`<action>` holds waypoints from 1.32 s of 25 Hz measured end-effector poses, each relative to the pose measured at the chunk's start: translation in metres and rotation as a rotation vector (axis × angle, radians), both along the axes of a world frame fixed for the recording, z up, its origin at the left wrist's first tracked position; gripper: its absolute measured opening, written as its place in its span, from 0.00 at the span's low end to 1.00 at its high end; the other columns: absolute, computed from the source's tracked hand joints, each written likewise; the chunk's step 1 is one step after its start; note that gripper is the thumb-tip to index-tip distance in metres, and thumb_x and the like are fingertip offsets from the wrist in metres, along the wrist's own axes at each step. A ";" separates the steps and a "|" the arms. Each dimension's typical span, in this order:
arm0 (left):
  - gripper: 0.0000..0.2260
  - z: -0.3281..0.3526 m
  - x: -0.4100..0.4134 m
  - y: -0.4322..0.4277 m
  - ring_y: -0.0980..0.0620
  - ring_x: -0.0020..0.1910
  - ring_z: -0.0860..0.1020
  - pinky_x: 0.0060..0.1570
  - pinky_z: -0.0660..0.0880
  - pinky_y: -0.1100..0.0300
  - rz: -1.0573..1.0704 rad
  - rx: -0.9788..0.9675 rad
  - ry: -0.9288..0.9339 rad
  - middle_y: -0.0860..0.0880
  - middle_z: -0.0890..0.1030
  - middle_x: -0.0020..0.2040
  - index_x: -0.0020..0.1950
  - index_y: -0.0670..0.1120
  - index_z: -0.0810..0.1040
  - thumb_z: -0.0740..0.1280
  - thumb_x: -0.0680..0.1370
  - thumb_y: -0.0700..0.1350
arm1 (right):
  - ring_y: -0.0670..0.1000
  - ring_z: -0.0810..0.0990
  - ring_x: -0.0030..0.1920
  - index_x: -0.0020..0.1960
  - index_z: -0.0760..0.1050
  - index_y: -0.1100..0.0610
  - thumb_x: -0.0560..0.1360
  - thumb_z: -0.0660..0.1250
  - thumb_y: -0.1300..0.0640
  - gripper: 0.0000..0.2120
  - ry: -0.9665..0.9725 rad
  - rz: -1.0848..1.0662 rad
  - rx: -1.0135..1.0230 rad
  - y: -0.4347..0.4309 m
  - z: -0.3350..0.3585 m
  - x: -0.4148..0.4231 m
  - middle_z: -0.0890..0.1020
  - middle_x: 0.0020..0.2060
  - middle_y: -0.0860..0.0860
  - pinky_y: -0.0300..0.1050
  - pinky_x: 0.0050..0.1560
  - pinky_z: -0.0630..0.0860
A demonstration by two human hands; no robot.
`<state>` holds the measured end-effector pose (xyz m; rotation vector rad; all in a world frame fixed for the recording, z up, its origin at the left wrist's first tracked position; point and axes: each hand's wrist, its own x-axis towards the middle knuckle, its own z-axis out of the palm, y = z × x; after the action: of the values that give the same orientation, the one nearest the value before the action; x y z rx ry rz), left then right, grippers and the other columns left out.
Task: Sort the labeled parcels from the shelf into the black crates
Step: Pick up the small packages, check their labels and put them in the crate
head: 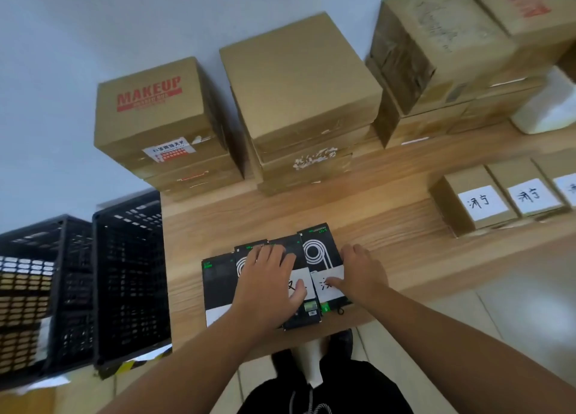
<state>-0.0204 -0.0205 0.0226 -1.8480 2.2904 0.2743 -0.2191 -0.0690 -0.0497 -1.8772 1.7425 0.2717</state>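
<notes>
Three flat black parcels with white handwritten labels lie side by side near the front edge of the wooden shelf [389,226]. My left hand [268,276] rests flat on the middle black parcel [300,318], fingers spread, thumb on its label. My right hand [361,270] holds the right black parcel [318,245]; its thumb presses the label and its fingers curl over the right edge. The left black parcel [218,286] is untouched. Two black lattice crates stand left of the shelf, the near crate [124,273] and the far-left crate [31,289].
Small brown boxes with white labels [480,203] line the shelf at the right. Stacks of large cardboard boxes, one marked MAKEUP [152,114], stand along the back against the wall. A white bag [548,108] sits far right. Tiled floor lies below.
</notes>
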 end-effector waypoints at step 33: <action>0.27 0.018 -0.029 -0.031 0.53 0.52 0.84 0.53 0.83 0.51 0.820 0.454 1.206 0.53 0.81 0.59 0.68 0.52 0.70 0.66 0.77 0.67 | 0.37 0.76 0.63 0.73 0.70 0.44 0.74 0.77 0.51 0.30 -0.893 -0.278 -0.160 0.022 0.084 0.011 0.76 0.64 0.41 0.37 0.61 0.78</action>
<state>-0.0490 -0.0517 0.0402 -2.5331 1.3591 2.2793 -0.2077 -0.0468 0.0340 -1.4610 1.3600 -0.7245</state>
